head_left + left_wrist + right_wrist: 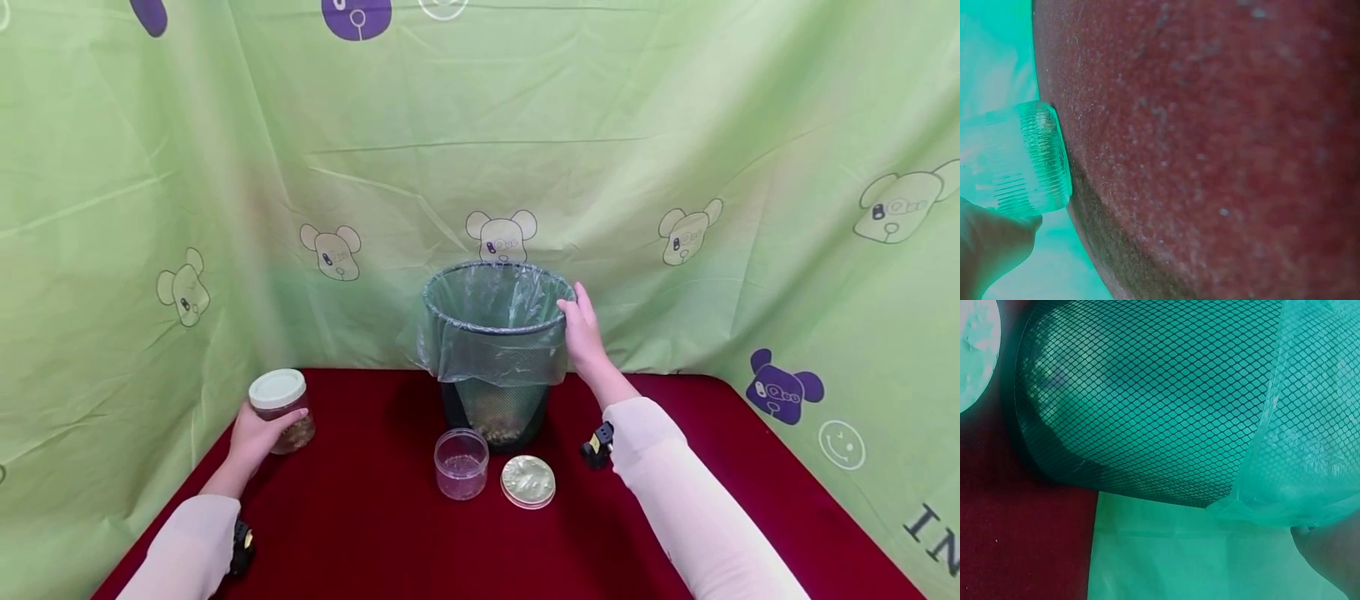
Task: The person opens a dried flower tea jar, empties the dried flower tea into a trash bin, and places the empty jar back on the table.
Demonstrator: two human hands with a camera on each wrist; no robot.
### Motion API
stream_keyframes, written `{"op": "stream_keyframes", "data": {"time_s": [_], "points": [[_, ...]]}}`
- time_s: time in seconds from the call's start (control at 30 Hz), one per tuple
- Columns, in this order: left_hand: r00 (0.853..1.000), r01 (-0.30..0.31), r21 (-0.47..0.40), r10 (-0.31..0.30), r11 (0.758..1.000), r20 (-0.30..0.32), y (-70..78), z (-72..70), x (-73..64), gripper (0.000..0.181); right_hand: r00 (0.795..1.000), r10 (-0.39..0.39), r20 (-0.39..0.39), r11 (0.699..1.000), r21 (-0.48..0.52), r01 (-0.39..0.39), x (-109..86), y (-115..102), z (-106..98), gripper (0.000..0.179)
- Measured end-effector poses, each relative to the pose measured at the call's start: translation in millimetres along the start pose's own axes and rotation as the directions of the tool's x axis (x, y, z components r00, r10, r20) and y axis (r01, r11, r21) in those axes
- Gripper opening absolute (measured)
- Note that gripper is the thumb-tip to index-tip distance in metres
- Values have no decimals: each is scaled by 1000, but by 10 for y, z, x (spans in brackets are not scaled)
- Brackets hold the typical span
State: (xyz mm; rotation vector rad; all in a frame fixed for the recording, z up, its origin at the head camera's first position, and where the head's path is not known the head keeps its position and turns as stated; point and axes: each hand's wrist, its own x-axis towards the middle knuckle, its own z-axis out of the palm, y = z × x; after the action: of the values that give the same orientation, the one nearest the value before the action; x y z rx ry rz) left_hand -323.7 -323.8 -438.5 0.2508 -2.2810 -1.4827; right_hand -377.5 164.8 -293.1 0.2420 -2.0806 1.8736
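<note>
At the table's left side my left hand (256,433) holds a clear jar (294,433) with a white lid (277,388) and brownish contents. Its ribbed lower part (1041,159) shows in the left wrist view, close to the red cloth; whether it touches the cloth I cannot tell. My right hand (585,333) grips the right rim of a dark mesh wastebasket (1166,406), thumb over the edge. A thin clear bag (495,354) lines the basket and folds down over its outside. Through the mesh, light-coloured bits show at the bottom.
In front of the basket stands an open clear tub (461,471) with small residue inside. Right of it lies a round silvery-gold lid (528,481). Red cloth (360,517) covers the table, and a green printed curtain (420,183) hangs close behind and at both sides.
</note>
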Motion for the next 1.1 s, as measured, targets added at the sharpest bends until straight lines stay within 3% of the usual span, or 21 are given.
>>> {"op": "stream_keyframes", "data": {"time_s": [0.27,0.53,0.87,1.1], "points": [[996,25,46,-29,999,90,28,-21,-118,90,1000,7,28,999,-46,-6,-38,30,-29,68],[981,39,35,-44,999,190,94,45,-245,93,998,14,63,999,-50,-11,-133,53,-87,71],[970,-35,12,31,999,242,210,237,-426,84,993,-23,114,999,-38,27,-348,59,-213,64],[955,-30,7,27,1000,294,279,315,-559,84,989,-26,146,998,-45,33,-548,102,-280,62]]}}
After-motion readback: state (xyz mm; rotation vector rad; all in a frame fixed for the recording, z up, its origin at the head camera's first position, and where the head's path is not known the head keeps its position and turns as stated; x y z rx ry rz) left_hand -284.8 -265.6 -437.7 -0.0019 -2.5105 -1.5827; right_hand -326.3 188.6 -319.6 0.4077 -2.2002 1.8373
